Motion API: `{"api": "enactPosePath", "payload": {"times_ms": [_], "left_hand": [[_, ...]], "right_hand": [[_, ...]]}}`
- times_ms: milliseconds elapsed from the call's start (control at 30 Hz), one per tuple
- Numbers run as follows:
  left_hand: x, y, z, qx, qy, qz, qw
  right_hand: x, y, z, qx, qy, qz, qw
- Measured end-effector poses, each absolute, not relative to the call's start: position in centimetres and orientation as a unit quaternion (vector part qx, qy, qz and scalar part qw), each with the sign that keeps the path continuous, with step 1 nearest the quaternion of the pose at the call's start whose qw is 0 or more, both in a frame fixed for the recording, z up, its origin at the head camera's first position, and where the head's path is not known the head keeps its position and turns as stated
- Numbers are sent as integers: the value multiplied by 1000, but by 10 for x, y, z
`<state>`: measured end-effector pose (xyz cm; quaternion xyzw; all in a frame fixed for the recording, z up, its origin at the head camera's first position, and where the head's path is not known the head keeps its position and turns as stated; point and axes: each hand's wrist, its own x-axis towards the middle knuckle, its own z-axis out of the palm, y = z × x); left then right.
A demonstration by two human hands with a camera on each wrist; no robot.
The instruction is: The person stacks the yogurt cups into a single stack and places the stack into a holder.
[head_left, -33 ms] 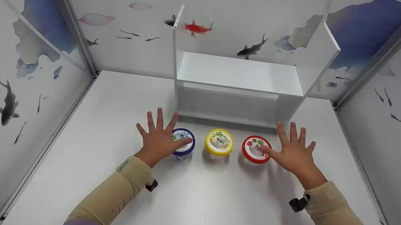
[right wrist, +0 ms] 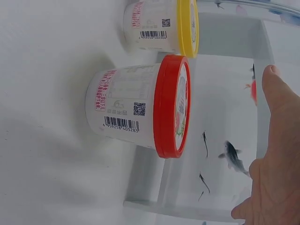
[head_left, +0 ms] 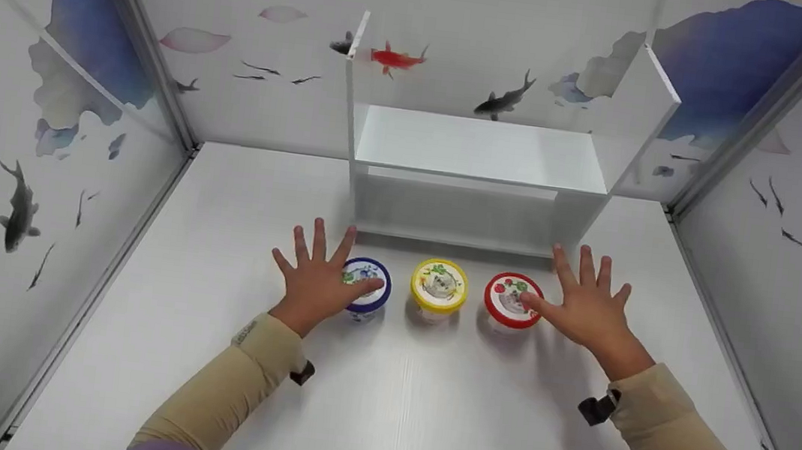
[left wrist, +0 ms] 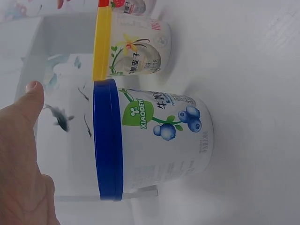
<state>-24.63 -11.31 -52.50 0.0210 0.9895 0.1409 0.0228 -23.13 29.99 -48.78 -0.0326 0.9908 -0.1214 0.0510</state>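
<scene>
Three lidded yogurt tubs stand upright in a row on the white table. The blue-lidded tub (head_left: 363, 304), with blueberries printed on its side (left wrist: 164, 136), is on the left. In the middle is the yellow-lidded tub (head_left: 438, 286), and on the right the red-lidded tub (head_left: 505, 301). My left hand (head_left: 316, 283) is held above the table with fingers spread, its thumb overlapping the blue lid in the head view. On the other side my right hand (head_left: 591, 311) is likewise spread, thumb across the red lid's edge. The wrist views show both hands apart from the tubs, holding nothing.
Behind the tubs stands a white two-level shelf (head_left: 485, 150) with tall side panels (head_left: 643, 120). Printed walls (head_left: 255, 110) with fish and petals enclose the table (head_left: 395, 413) at the back and both sides.
</scene>
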Motion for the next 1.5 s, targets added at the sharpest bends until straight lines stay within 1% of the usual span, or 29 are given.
{"api": "enactPosePath", "payload": {"times_ms": [133, 267, 467, 667, 800, 900, 1100, 1233, 1500], "left_hand": [[-246, -115, -526, 30, 986, 161, 20], [-245, -118, -535, 43, 972, 229, 12], [-240, -121, -558, 21, 948, 318, 16], [-227, -121, -584, -11, 915, 403, 13], [-218, -122, -604, -6, 889, 458, 0], [-214, -122, -615, -3, 870, 493, 1], [-214, -119, -624, -9, 848, 530, 4], [-217, -117, -627, -1, 842, 540, -3], [-223, -113, -632, 10, 828, 559, -30]], "right_hand": [[-233, 301, -491, -39, 989, -137, 37], [-233, 302, -500, -48, 979, -198, 10], [-231, 299, -527, -35, 946, -323, -8], [-224, 290, -559, -30, 910, -412, -27], [-221, 281, -576, -20, 889, -457, -29], [-219, 277, -588, -2, 875, -484, -30], [-218, 271, -606, 42, 848, -527, -33], [-216, 269, -612, 69, 823, -562, -42], [-214, 263, -621, 81, 801, -586, -91]]}}
